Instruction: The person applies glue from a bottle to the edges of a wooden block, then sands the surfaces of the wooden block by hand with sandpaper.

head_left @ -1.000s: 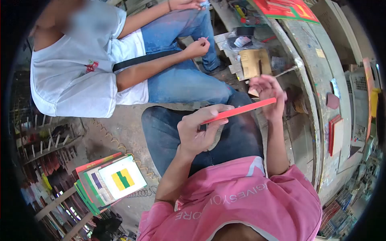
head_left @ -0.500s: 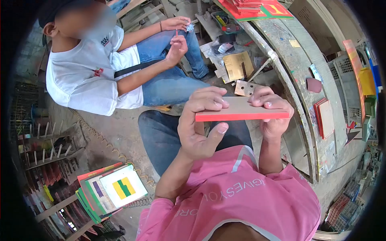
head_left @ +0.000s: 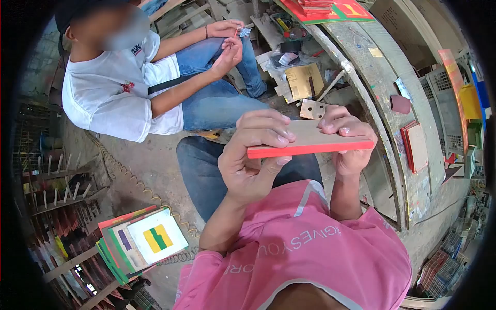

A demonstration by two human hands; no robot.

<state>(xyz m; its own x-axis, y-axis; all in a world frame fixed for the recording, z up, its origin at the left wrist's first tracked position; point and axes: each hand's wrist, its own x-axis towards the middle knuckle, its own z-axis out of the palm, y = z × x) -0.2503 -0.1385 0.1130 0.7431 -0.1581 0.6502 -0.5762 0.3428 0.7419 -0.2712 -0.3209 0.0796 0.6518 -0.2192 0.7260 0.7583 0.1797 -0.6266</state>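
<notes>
The red-edged board (head_left: 310, 138) hangs level over the lap (head_left: 206, 173), just beside the table (head_left: 382, 82). The left hand (head_left: 250, 165) and right hand (head_left: 351, 152) each clamp one end, grip closed. The red edge is turned toward the eyes, likely for inspection.

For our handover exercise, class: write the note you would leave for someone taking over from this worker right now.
Left hand: grips the red-edged board at its left end, fingers on top, thumb below.
Right hand: holds the right end.
Board: roughly level above the lap, clear of the workbench.
Done: the near edge is red.
Left: the top face is bare.
Nearby: a co-worker sits ahead, handling something small.
</notes>
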